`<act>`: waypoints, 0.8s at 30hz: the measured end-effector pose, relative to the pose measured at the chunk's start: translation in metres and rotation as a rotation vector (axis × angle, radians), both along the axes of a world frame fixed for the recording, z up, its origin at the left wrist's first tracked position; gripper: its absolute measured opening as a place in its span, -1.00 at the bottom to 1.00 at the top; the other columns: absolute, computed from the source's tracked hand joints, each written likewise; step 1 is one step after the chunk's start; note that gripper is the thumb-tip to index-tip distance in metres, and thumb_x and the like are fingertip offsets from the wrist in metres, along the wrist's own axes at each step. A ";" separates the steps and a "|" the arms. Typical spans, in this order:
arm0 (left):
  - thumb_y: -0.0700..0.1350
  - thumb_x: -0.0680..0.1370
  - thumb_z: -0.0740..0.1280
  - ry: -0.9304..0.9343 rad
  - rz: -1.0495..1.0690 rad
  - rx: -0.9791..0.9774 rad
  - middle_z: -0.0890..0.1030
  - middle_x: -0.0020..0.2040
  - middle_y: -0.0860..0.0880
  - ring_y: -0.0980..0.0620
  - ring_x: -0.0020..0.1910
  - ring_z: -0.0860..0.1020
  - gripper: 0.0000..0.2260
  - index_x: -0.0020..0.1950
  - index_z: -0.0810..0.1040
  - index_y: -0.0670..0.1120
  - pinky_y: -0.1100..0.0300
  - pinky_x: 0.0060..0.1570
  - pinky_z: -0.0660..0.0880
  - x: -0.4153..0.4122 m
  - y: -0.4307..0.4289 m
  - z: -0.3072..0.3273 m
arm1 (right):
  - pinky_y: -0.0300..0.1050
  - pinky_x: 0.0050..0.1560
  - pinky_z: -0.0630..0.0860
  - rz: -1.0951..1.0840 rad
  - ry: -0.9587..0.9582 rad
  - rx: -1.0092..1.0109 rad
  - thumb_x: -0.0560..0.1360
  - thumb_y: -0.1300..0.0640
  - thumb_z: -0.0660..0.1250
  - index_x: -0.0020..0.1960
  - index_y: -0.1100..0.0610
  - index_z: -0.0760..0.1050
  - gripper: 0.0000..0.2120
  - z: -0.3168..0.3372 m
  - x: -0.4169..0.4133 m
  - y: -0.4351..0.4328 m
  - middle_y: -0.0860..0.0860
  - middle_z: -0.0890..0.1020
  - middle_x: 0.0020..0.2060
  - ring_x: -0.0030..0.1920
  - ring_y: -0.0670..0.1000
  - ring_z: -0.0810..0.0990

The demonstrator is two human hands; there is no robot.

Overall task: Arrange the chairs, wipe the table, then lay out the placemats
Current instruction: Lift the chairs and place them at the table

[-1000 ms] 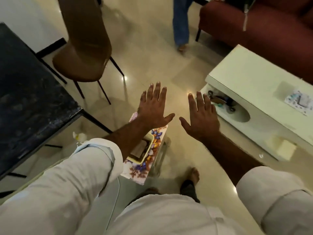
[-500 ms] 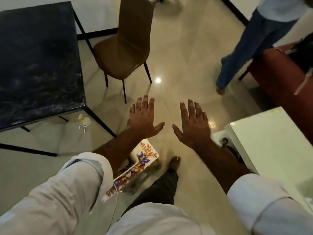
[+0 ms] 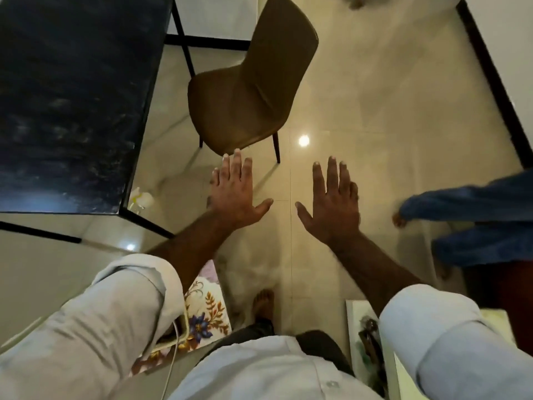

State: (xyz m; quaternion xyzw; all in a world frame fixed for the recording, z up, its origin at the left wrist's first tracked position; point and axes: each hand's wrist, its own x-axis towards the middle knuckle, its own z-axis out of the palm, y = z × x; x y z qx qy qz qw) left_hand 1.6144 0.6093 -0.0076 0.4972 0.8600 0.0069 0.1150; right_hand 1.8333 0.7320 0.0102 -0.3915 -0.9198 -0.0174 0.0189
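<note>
A brown chair (image 3: 251, 90) stands on the tiled floor beside the right edge of the black marble-top table (image 3: 72, 96), its back toward the right. My left hand (image 3: 235, 194) is held out flat, fingers straight, its fingertips just short of the chair's front edge and holding nothing. My right hand (image 3: 331, 203) is also spread flat and empty, over bare floor to the right of the chair. A flower-patterned item (image 3: 204, 316), perhaps a placemat holder, lies on the floor under my left forearm.
A person in blue trousers (image 3: 476, 220) walks at the right. A white low table (image 3: 375, 336) sits at the lower right. A small white and yellow object (image 3: 141, 199) lies on the floor by the table leg. A dark skirting line (image 3: 496, 82) runs along the right wall.
The view has swung left and forward: the chair and black table are now closer and more central. Both hands stay spread flat and empty. The person in blue has moved to the right.
</note>
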 end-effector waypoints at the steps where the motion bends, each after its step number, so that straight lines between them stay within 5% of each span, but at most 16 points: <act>1: 0.60 0.55 0.11 0.001 0.026 0.008 -0.19 0.81 -0.17 -0.31 0.79 -0.13 0.08 0.79 -0.17 -0.07 -0.33 0.72 0.04 -0.006 0.014 0.001 | 0.39 0.53 0.35 0.001 0.010 0.009 0.63 -0.38 0.23 0.81 0.14 0.07 -0.05 0.001 -0.006 0.018 0.29 0.05 0.78 0.75 0.40 0.12; 24: 0.61 0.54 0.12 -0.108 0.494 0.035 -0.26 0.81 -0.14 -0.26 0.79 -0.20 0.11 0.79 -0.25 -0.05 -0.33 0.73 0.02 -0.122 0.401 -0.017 | 0.43 0.59 0.31 0.417 -0.009 0.026 0.62 -0.47 0.19 0.82 0.07 0.00 -0.02 -0.006 -0.231 0.495 0.25 0.01 0.79 0.76 0.38 0.07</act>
